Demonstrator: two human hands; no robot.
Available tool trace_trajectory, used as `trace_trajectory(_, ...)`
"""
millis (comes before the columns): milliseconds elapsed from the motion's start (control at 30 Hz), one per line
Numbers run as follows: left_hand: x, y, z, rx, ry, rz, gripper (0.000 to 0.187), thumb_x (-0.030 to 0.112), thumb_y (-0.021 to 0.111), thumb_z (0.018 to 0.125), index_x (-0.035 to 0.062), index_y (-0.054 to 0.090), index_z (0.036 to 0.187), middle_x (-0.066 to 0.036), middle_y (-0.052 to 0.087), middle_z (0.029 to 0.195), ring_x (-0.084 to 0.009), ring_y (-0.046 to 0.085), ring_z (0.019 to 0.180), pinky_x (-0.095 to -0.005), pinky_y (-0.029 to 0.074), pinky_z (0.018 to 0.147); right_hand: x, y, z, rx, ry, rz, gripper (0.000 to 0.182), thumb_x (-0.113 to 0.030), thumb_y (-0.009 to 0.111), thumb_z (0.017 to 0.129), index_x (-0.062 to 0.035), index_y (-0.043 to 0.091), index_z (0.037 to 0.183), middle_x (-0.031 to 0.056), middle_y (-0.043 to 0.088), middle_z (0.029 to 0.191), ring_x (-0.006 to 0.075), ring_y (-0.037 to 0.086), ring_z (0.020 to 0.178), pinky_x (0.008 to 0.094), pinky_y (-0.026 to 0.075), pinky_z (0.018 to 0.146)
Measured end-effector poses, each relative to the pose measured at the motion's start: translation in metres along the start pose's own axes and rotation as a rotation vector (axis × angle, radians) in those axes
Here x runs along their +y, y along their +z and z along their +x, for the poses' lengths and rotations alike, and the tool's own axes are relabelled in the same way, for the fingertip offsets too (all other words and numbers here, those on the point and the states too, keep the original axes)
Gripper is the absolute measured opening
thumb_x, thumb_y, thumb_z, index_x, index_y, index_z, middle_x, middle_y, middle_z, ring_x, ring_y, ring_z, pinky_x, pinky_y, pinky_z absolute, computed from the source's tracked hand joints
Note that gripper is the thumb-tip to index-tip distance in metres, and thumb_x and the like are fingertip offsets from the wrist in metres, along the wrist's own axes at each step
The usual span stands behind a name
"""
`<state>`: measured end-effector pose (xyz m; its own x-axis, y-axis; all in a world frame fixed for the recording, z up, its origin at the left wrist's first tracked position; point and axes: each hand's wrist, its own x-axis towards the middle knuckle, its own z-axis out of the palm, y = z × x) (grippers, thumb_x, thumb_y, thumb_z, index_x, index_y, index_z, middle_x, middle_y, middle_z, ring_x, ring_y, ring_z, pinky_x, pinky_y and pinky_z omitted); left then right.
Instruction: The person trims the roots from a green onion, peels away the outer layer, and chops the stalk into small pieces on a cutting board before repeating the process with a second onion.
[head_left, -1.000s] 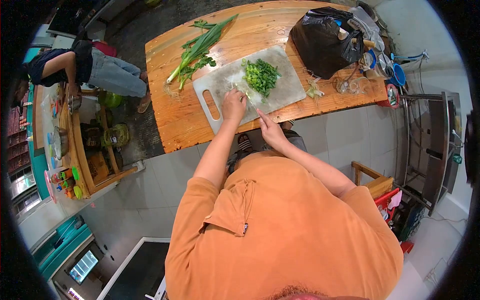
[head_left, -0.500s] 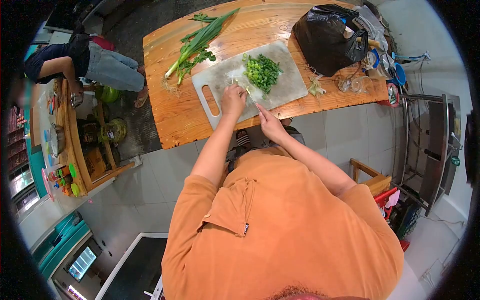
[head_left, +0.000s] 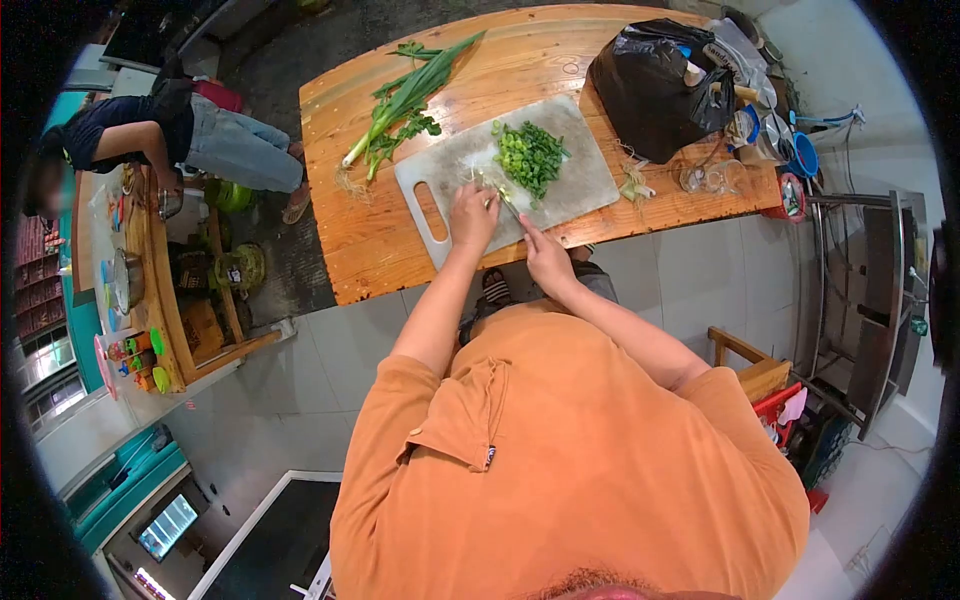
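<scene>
A white cutting board (head_left: 587,178) with a slot handle lies on the wooden table (head_left: 520,65). Chopped spring onion (head_left: 532,158) is heaped near its middle. My left hand (head_left: 473,217) rests on the board's near side, fingers closed on a pale piece of spring onion (head_left: 481,180) that they largely cover. Gripped in my right hand (head_left: 547,258) is a knife (head_left: 511,207), its blade on the board beside my left fingertips. Whole spring onions (head_left: 403,100) with roots, and some leafy herb (head_left: 410,122), lie to the left beyond the board.
A full black plastic bag (head_left: 655,95) stands right of the board. Near it are root trimmings (head_left: 635,182) and clear glass containers (head_left: 715,178). A blue cup (head_left: 803,155) sits past the right end. Another person (head_left: 215,140) stands at a counter (head_left: 150,270) on the left.
The whole view has shifted slightly, with the table appearing a little lower and to the right. Both hands stay at the board, the knife close to my left fingers.
</scene>
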<state>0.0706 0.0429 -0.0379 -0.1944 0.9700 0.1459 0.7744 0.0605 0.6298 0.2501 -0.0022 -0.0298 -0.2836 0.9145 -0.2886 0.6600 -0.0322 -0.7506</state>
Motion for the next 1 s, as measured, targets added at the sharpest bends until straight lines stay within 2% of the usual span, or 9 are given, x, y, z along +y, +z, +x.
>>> trace_trajectory(67,0.003,-0.002,-0.002,-0.013,-0.01,-0.017,0.014,0.015,0.073,0.085,0.0043,0.077,0.093,-0.012,0.067,0.096,-0.0327,0.06,0.098,-0.0411,0.049,0.089,-0.003,-0.005,0.0,-0.035,0.026,-0.009,0.042,-0.021,0.044,0.105,-0.0199,0.048,0.147,0.0268,0.065,0.109,0.0444,0.061,0.101,0.0513,0.048,0.087)
trace_trajectory(167,0.004,-0.004,-0.005,-0.008,0.016,-0.001,0.015,0.014,0.072,0.085,0.0042,0.077,0.095,-0.011,0.068,0.096,-0.0325,0.06,0.099,-0.0415,0.049,0.089,0.003,-0.001,0.005,0.022,0.034,0.071,0.042,-0.022,0.044,0.105,-0.0193,0.048,0.147,0.0262,0.066,0.111,0.0439,0.062,0.102,0.0498,0.049,0.089)
trace_trajectory(367,-0.004,-0.001,-0.009,0.057,0.034,-0.039,0.011,0.012,0.074,0.08,0.0055,0.075,0.089,-0.01,0.069,0.096,-0.032,0.061,0.097,-0.0415,0.05,0.089,-0.001,-0.009,0.003,0.09,-0.087,0.22,0.042,-0.022,0.045,0.105,-0.0157,0.048,0.147,0.0251,0.065,0.12,0.0425,0.062,0.107,0.0451,0.049,0.093)
trace_trajectory(433,-0.001,-0.002,-0.007,0.053,0.036,-0.034,0.01,0.012,0.074,0.08,0.0054,0.075,0.088,-0.01,0.069,0.096,-0.0322,0.061,0.097,-0.0417,0.05,0.089,-0.02,-0.022,-0.006,-0.098,0.077,0.24,0.042,-0.023,0.044,0.105,-0.0132,0.048,0.146,0.0243,0.062,0.128,0.0417,0.06,0.115,0.0426,0.048,0.097)
trace_trajectory(533,0.001,-0.002,-0.004,0.043,0.023,-0.014,0.009,0.012,0.073,0.08,0.0055,0.074,0.085,-0.009,0.069,0.096,-0.0322,0.061,0.097,-0.0419,0.05,0.088,-0.016,-0.014,-0.01,-0.078,0.002,0.267,0.043,-0.024,0.044,0.106,-0.0127,0.047,0.147,0.0245,0.06,0.132,0.0404,0.058,0.121,0.0407,0.047,0.1)
trace_trajectory(700,0.002,-0.001,-0.002,0.024,-0.016,-0.01,0.007,0.013,0.071,0.08,0.0062,0.074,0.082,-0.009,0.068,0.095,-0.0319,0.061,0.097,-0.0421,0.051,0.087,-0.011,-0.009,-0.012,-0.088,0.014,0.275,0.044,-0.025,0.044,0.106,-0.0135,0.046,0.148,0.024,0.06,0.133,0.0396,0.058,0.123,0.0409,0.046,0.101)
trace_trajectory(767,0.003,-0.003,-0.001,0.003,-0.029,-0.041,0.013,0.014,0.069,0.083,0.0025,0.074,0.086,-0.013,0.068,0.096,-0.0353,0.06,0.1,-0.0436,0.05,0.089,-0.009,-0.008,-0.013,-0.08,0.006,0.273,0.044,-0.025,0.044,0.106,-0.0136,0.046,0.148,0.0238,0.06,0.134,0.0394,0.058,0.123,0.0409,0.046,0.101)
trace_trajectory(900,0.003,-0.004,-0.001,-0.029,-0.045,-0.044,0.013,0.015,0.07,0.083,0.003,0.075,0.086,-0.013,0.068,0.099,-0.0351,0.06,0.102,-0.0434,0.049,0.091,-0.006,-0.006,-0.01,-0.112,0.026,0.261,0.044,-0.025,0.043,0.107,-0.014,0.045,0.149,0.0223,0.057,0.139,0.0374,0.055,0.128,0.0395,0.044,0.105)
trace_trajectory(1000,0.002,-0.003,-0.001,0.059,-0.023,-0.036,0.006,0.012,0.072,0.08,0.007,0.074,0.079,-0.008,0.069,0.094,-0.032,0.061,0.097,-0.0419,0.05,0.087,-0.005,-0.006,-0.008,-0.124,0.027,0.252,0.045,-0.025,0.042,0.107,-0.0141,0.044,0.15,0.0209,0.054,0.143,0.0364,0.053,0.131,0.0381,0.042,0.107)
